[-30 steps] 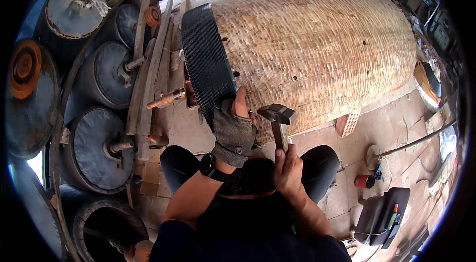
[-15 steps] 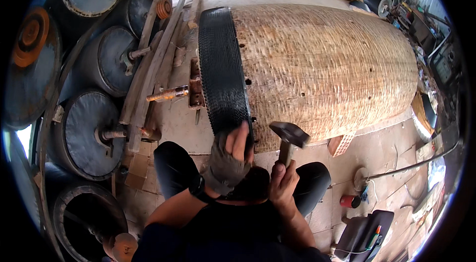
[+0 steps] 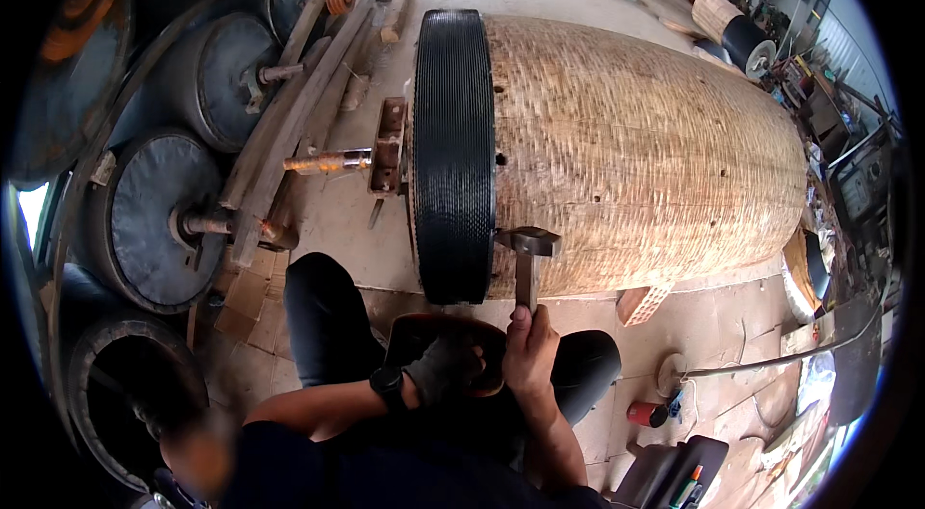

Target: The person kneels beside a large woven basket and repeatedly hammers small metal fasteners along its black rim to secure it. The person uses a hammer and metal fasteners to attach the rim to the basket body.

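Gripping the hammer (image 3: 527, 263) by the lower end of its handle, our right hand (image 3: 531, 355) is closed around the shaft. The handle runs nearly straight up and away from us, and the dark metal head lies crosswise at the top, its long axis left to right, resting against the big woven barrel form (image 3: 646, 143) just right of the black ribbed band (image 3: 453, 153). That form lies on its side on the floor, its long axis running left to right across our view. Our gloved left hand (image 3: 445, 369) sits low beside the right hand, fingers curled; we cannot tell whether it grips anything. Round drum ends (image 3: 159, 206) lean at our left.
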Available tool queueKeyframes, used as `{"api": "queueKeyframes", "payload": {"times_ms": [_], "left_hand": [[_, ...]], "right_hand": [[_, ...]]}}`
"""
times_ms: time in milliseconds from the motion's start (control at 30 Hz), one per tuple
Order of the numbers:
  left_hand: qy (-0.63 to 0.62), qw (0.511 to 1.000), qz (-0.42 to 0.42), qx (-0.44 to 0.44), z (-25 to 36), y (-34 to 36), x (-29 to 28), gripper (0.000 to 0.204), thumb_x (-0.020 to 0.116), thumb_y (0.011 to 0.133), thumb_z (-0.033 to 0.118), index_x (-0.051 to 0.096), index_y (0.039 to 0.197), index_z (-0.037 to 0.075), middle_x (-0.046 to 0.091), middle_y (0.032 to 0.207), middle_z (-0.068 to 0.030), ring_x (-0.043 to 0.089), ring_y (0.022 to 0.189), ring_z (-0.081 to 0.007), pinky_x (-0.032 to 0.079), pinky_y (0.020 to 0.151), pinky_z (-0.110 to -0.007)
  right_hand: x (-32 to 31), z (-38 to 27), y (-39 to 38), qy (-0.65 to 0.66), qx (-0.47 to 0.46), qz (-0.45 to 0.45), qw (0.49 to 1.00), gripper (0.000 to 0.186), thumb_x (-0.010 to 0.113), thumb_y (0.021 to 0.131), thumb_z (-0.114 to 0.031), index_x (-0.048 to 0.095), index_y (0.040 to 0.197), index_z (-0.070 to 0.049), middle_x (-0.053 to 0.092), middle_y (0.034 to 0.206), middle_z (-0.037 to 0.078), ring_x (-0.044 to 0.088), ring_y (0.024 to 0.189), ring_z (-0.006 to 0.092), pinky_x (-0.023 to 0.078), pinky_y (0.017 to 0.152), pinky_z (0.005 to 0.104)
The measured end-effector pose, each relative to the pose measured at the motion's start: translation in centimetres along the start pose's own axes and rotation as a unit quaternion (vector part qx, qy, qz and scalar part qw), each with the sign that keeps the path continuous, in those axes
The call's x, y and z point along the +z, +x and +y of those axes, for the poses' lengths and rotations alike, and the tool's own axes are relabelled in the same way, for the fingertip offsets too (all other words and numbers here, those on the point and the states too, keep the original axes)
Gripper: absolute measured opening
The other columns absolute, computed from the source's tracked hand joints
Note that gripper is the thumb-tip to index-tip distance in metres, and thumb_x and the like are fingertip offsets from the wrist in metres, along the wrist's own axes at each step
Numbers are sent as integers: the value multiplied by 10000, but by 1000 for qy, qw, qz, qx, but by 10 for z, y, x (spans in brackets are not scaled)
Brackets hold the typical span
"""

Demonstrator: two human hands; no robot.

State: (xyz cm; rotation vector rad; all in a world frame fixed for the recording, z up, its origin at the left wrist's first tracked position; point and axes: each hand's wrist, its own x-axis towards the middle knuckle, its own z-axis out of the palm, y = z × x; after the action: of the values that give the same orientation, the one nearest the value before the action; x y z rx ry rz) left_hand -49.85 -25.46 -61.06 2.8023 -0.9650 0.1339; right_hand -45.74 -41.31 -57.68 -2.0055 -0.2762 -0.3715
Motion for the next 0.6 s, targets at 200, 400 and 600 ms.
{"api": "queueKeyframes", "payload": {"times_ms": [200,400,600], "left_hand": [[31,999,28,1,4,-8,27,161,578,857,181,700,881,80,669,879,-87,649,880,-295,500,813,-472],[15,1000,23,-10,5,-5,16,181,565,860,156,703,931,64,673,939,-103,654,943,-291,523,802,-455],[27,993,109,17,4,-5,3,171,586,855,171,694,897,46,667,894,-114,663,872,-305,533,726,-427]], "right_hand": [[-1,-10,-5,70,12,75,995,279,496,1043,-220,486,887,13,564,612,174,567,517,278,457,504,402],[-1,-17,6,305,179,9,935,425,434,1079,-428,489,848,-76,433,589,-17,402,447,78,344,392,248],[12,-18,6,288,180,-102,935,466,421,1068,-494,474,859,-81,447,622,11,401,488,104,339,430,250]]}}
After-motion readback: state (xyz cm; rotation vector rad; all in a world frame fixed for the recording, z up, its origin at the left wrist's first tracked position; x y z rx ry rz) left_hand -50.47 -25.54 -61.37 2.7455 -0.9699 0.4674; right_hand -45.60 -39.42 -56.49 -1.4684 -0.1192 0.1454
